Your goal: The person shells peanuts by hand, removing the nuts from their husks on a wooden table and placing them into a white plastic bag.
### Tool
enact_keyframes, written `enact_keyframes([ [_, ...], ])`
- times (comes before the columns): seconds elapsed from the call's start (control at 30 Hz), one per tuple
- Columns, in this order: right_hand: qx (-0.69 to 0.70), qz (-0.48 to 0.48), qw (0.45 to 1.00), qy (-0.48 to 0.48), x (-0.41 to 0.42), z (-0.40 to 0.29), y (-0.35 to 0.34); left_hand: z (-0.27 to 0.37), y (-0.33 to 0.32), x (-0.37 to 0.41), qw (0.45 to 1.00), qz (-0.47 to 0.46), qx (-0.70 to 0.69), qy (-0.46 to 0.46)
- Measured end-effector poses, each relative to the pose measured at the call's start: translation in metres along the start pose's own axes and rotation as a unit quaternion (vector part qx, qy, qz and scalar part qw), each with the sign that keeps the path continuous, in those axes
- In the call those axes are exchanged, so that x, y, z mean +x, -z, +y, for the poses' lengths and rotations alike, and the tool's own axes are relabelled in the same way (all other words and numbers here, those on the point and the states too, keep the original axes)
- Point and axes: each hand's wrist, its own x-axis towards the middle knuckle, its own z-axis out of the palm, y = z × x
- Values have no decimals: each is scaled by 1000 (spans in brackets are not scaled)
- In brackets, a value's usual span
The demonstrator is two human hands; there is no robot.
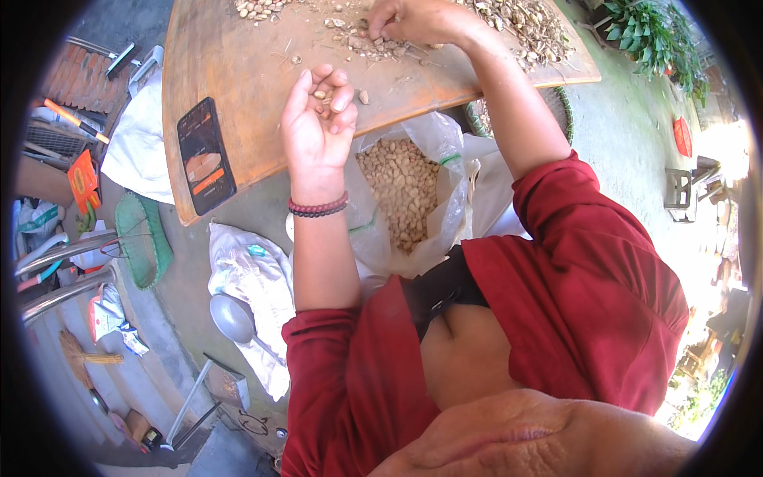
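My left hand (319, 128) is palm up over the front edge of the wooden table (250, 77). Its curled fingers cup a few peanuts (322, 96); another loose peanut (363, 96) lies on the wood just beside them. Farther back, my right hand (411, 22) reaches down with bent fingers to a scatter of peanuts and broken bits (381, 47). Whether anything is between those fingertips is hidden. Below the table edge stands an open clear plastic bag (450, 149) holding many peanuts (402, 191).
A heap of empty shells (536, 36) covers the table's right corner, and a pile of peanuts (259, 8) sits at the back left. A smartphone (207, 156) lies near the left edge. On the floor are a green basket (143, 244), a white sack (250, 256) and a metal ladle (232, 319).
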Motion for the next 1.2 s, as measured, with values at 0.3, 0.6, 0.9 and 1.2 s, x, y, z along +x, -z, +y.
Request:
enact_keyframes([
  [0.3,-97,19,993,-64,11,-43,10,3,3,2,1000,-14,0,-1],
  [0.6,60,-21,997,-32,-7,-64,6,-1,-8,-4,998,42,43,-25],
  [0.9,-170,57,982,-62,49,-35,-1,3,5,0,1000,4,23,9],
  [1.2,180,-38,980,71,-8,-65,-19,-1,-19,-9,983,82,139,-86],
])
